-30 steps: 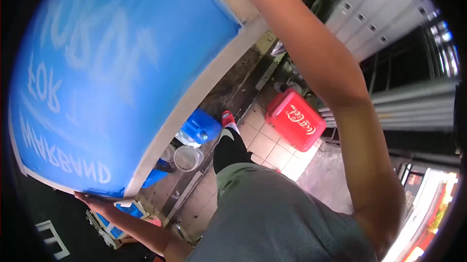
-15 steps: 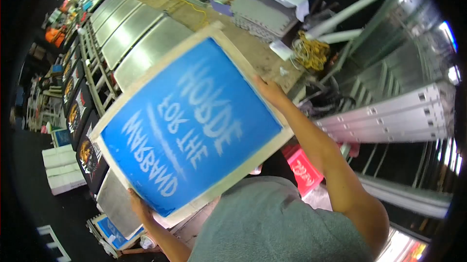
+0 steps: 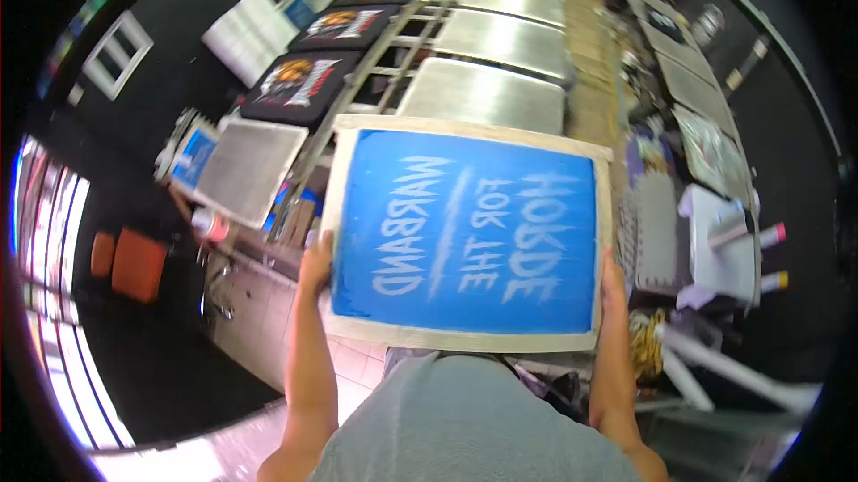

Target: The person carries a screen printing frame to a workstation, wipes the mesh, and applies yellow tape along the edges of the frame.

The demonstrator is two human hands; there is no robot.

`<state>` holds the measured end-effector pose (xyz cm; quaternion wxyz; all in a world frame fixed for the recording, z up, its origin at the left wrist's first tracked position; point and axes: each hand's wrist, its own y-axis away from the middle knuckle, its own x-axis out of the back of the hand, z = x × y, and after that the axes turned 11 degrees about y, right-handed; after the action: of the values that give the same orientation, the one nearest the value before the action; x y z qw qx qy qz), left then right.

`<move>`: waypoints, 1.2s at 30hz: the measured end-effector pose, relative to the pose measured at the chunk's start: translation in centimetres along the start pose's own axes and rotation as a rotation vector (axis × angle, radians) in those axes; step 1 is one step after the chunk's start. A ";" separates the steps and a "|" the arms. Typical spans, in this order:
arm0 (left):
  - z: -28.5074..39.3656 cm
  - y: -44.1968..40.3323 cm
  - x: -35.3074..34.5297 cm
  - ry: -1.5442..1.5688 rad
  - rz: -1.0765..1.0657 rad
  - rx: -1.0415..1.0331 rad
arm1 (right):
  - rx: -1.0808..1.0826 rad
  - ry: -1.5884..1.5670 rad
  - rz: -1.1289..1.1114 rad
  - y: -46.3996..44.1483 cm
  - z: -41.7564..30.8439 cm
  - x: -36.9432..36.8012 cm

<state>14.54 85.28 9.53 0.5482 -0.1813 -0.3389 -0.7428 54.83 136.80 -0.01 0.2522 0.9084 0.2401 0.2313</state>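
Observation:
A wooden-framed printing screen (image 3: 420,214) with blue mesh is held level in front of my body. Pale lettering on it reads in mirror image: "HORDE FOR THE WARBAND". My left hand (image 3: 315,266) grips the left side of the frame, and my right hand (image 3: 611,278) grips the right side. On both hands, the fingers under the frame are partly hidden. Just past the screen's far edge lies a bare metal printing board (image 3: 487,93).
Black printed shirts (image 3: 295,84) lie on boards along the left of a rail. Metal boards line its right. A grey panel (image 3: 250,169) and another blue screen (image 3: 189,160) are at left. A white table (image 3: 724,249) and white pipes (image 3: 688,352) stand right.
My view and body have turned, bringing the rows of boards straight ahead. The screen has gone from tilted to nearly square in front of me, still held in both hands.

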 end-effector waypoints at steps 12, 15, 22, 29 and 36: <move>-2.1 9.6 -10.4 0.301 0.151 0.224 | 0.176 0.328 -0.048 -8.6 -4.1 3.4; -6.0 7.5 -11.9 0.431 0.173 0.291 | 0.120 0.342 -0.076 -9.5 -5.5 2.6; -3.8 8.1 -13.4 0.188 0.194 0.311 | 0.185 0.103 -0.241 -12.0 -3.6 3.0; -5.8 8.4 -17.7 0.344 0.084 0.337 | 0.224 0.002 -0.370 -11.4 -5.3 5.1; -6.1 10.0 -19.0 0.409 0.277 0.386 | 0.257 0.185 -0.341 -16.2 -11.2 0.7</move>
<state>30.84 92.40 -3.88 0.7252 0.0347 -0.3284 -0.6042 44.15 153.34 -0.41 0.1470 0.8542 0.4398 0.2351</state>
